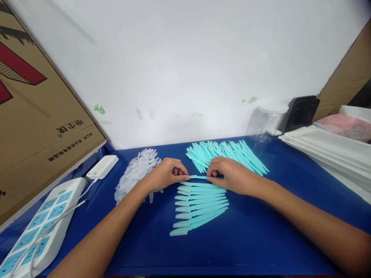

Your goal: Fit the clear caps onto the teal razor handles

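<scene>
Between my two hands is a thin turquoise eyebrow razor (198, 177), held level just above the row. My left hand (171, 173) pinches its left end between thumb and fingers; whether a cap is in that pinch is hidden. The other end is pinched by my right hand (227, 173). Below lies a fanned row of several turquoise eyebrow razors (203, 204), their pale blade ends pointing left. Behind my right hand a heap of more razors (232, 152) lies slanted. A pile of small translucent plastic caps (135, 172) spreads beside my left hand and forearm.
A white power strip (55, 220) with cables and a small white box (102, 166) lie at left, by a cardboard box (43, 104). At the back right stand a clear jar (265, 123) and a black object (301, 114). White stacked sheets (333, 154) lie at right on the blue table (255, 239).
</scene>
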The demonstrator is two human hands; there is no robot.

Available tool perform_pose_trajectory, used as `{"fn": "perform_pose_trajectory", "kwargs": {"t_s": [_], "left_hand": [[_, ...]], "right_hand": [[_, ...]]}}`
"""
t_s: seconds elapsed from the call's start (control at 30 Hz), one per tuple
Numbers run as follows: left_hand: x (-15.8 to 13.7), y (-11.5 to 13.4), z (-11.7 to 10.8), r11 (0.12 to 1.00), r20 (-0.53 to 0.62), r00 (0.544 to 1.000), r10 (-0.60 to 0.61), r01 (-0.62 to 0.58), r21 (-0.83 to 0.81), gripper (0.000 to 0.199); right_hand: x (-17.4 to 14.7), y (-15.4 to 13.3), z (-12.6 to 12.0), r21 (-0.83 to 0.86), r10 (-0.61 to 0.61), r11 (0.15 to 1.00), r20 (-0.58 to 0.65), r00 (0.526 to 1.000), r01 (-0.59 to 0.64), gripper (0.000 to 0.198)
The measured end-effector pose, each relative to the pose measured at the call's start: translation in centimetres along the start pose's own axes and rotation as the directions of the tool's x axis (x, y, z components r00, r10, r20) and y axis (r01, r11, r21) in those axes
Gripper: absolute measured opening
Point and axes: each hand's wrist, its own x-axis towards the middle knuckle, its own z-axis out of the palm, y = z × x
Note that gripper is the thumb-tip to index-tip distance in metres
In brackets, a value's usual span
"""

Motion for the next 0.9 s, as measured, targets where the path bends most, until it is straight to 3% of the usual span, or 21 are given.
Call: {"fn": "perform_pose_trajectory", "kwargs": {"t_s": [0.27, 0.7, 0.8, 0.9], "left_hand": [[-0.3, 0.3, -0.7, 0.999, 0.017, 1.000, 0.013, -0.014, 0.038, 0.032], [-0.5, 0.3, -0.8, 1.000, 0.085, 0.996, 0.016, -0.014, -0.020, 0.027], [-0.4, 0.3, -0.8, 1.000, 0.043, 0.999, 0.010, -0.010, -0.001, 0.029], [-0.2, -0.1, -1.2, 0.994, -0.109, 0.994, -0.001, 0.013, 0.109, 0.030]], "right_hand": [[0.0, -0.1, 0.1, 0.052, -0.029, 0.998, -0.008, 1.000, 0.030, 0.018], [-0.2, -0.9, 0.1, 0.173, -0.044, 0.984, 0.042, 0.998, 0.036, 0.018], [0.0, -0.4, 0.1, 0.091, 0.029, 0.996, -0.075, 0.997, -0.022, 0.020], [0.1, 0.6, 0.2, -0.053, 0.097, 0.992, -0.237, 0.967, -0.113, 0.019]]}}
